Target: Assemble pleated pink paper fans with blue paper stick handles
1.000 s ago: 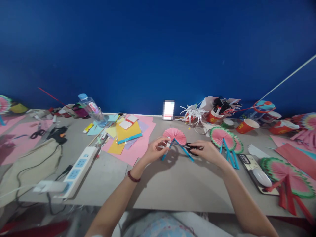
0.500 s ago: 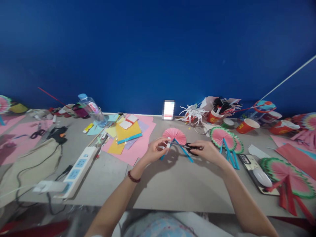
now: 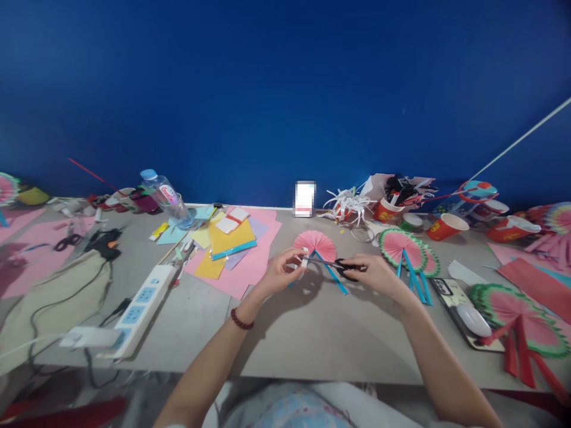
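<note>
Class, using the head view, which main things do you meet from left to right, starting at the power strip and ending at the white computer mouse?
Power strip, yellow paper, left hand, scissors, right hand, white computer mouse.

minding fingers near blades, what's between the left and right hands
Head view: scissors, pointing from the right hand at a white strip in the left hand; a pink fan beyond.

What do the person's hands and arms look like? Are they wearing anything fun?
The left hand and right hand are bare, with no gloves. No sleeves cover the forearms. A dark reddish bracelet of round beads goes around the left wrist. I can't see anything worn on the right wrist.
</note>
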`<state>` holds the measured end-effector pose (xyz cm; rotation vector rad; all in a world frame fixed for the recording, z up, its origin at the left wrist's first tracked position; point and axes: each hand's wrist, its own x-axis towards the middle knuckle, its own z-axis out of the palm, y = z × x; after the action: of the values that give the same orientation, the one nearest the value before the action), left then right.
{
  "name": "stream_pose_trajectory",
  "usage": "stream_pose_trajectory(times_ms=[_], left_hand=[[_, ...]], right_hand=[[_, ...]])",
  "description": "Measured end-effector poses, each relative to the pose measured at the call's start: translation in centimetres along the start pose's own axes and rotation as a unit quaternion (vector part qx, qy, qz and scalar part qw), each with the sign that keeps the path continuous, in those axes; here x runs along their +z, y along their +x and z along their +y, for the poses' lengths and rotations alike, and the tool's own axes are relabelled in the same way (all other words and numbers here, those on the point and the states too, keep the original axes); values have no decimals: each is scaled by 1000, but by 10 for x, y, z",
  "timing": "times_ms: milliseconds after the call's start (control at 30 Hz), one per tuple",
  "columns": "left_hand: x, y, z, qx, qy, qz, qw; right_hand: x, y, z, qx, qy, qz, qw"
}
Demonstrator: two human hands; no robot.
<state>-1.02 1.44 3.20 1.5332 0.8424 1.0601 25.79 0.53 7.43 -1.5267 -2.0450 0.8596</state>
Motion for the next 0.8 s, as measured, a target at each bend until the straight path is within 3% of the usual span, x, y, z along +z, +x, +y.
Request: stream_pose_trajectory(times_ms=[800], left_hand=[[2,-1,11,-12,7,1,1000]], right_hand=[[1,-1,-1,-9,-4,3,1000]])
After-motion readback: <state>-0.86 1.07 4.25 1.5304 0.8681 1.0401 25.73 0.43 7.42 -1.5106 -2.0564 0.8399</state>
